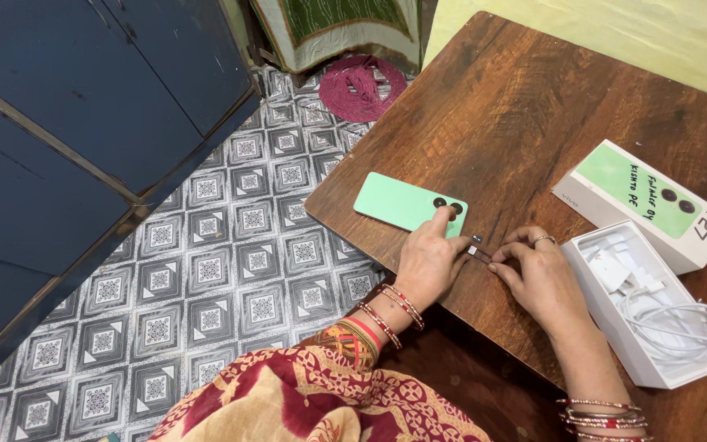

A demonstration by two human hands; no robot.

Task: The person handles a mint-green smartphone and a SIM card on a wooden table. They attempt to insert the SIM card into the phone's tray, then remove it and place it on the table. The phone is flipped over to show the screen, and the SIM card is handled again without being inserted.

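Head view, looking down: mint-green smartphone (407,202) lying back-up near the table's left edge, twin camera lenses at the end nearest the hands. Small SIM tray (479,250) just beside that end, resting on or just above the wood; cannot tell which. Left hand (429,260) lying over the phone's lens corner, index finger stretched onto it, thumb reaching to the tray. Right hand (540,274) beside it, thumb and forefinger pinched together at the tray's other end; ring on one finger. Bangles on both wrists.

Outward to the right: open white box tray (599,315) holding a white charger block (613,268) and coiled white cable (673,321). Beyond it, white box lid (642,201) with green picture of the phone, lying flat, touching or nearly touching the tray.

Surface: dark brown wooden table (517,106), grain visible, worn patches, rounded corner at left.

Room: floor of grey patterned tiles (206,270) with square motifs. Dark blue panelled door or cabinet (67,123) at left. Coil of maroon cord (362,86) on the floor near a green and cream cloth (337,24). Red and cream printed garment (312,401) at bottom edge.
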